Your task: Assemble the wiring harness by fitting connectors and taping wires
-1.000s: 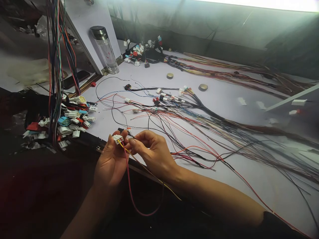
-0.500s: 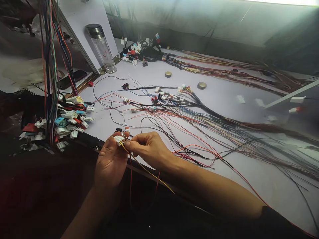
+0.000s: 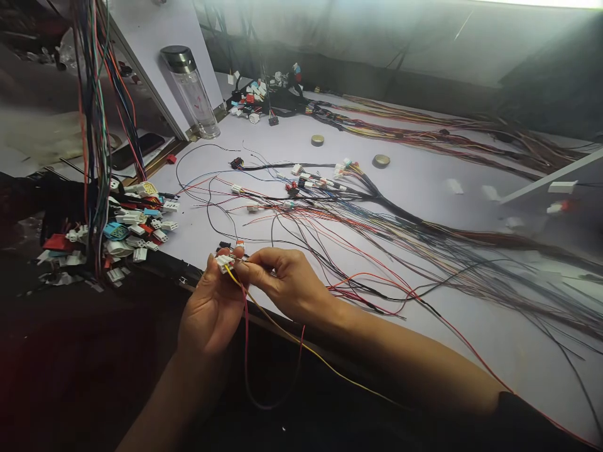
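My left hand [image 3: 210, 311] pinches a small white connector [image 3: 223, 262] at the near edge of the white table [image 3: 424, 182]. A yellow wire [image 3: 282, 333] and a dark red wire [image 3: 245, 351] run out of the connector and hang down towards me. My right hand [image 3: 287, 282] is closed in a pinch right beside the connector, its fingertips on a thin wire at the connector's side. Both hands touch each other at the fingertips.
Many loose red and black wires [image 3: 358, 251] spread across the table right of my hands, joined into a harness [image 3: 391, 207]. A pile of connectors [image 3: 127, 226] lies left, under hanging wires [image 3: 97, 94]. A clear bottle [image 3: 191, 91] and two tape rolls [image 3: 381, 161] stand farther back.
The hands stayed in nearly the same place. The yellow and red wires below the connector have swung and now hang in a longer loop.
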Demonstrator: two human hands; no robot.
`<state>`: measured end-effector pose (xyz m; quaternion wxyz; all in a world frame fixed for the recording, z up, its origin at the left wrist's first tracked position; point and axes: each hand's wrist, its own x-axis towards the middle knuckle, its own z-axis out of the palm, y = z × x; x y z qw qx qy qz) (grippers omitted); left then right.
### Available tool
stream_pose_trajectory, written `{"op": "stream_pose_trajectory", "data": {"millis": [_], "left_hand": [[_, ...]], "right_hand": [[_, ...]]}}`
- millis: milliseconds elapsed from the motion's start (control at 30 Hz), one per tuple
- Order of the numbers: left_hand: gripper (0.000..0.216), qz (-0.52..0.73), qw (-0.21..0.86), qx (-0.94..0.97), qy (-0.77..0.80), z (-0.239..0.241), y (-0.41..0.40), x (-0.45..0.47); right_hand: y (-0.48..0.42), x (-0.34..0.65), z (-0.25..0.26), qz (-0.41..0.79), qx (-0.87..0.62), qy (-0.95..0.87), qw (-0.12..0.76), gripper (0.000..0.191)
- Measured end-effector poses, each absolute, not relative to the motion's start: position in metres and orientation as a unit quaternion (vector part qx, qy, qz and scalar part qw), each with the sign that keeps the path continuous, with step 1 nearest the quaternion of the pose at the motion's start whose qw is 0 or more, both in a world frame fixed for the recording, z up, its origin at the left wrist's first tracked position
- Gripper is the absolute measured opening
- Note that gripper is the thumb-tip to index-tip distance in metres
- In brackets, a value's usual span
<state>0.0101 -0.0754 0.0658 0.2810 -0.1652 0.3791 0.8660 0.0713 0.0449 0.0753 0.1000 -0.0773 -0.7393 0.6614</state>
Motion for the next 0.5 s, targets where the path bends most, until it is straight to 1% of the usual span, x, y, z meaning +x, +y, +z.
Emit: {"op": "stream_pose_trajectory", "data": {"millis": [67,133,267,333,400,500], "left_hand": [[0.034,0.87,0.279,-0.157,0.374,0.063,-0.077,0.008],[0.029,0.875,0.274,-0.145,0.372,0.06,-0.081,0.006],[0.012,0.877,0.279,-0.095,0.379,0.056,-0.089,0.005],[0.02,0.873,0.281,-0.062,0.394,0.055,-0.093,0.006],[0.026,0.863,0.279,-0.037,0.419,0.054,-0.096,0.007],[0.026,0.846,0.282,-0.008,0.453,0.051,-0.099,0.008]], "right_hand": [[0.046,0.071,0.069,0.603,-0.046,-0.782,0.153,0.02],[0.047,0.07,0.062,0.517,-0.019,-0.834,0.189,0.021],[0.049,0.071,0.056,0.318,-0.014,-0.926,0.202,0.024],[0.05,0.072,0.057,0.242,-0.026,-0.95,0.196,0.025],[0.05,0.072,0.059,0.191,-0.029,-0.961,0.196,0.027],[0.05,0.071,0.061,0.154,-0.019,-0.968,0.198,0.031]]}}
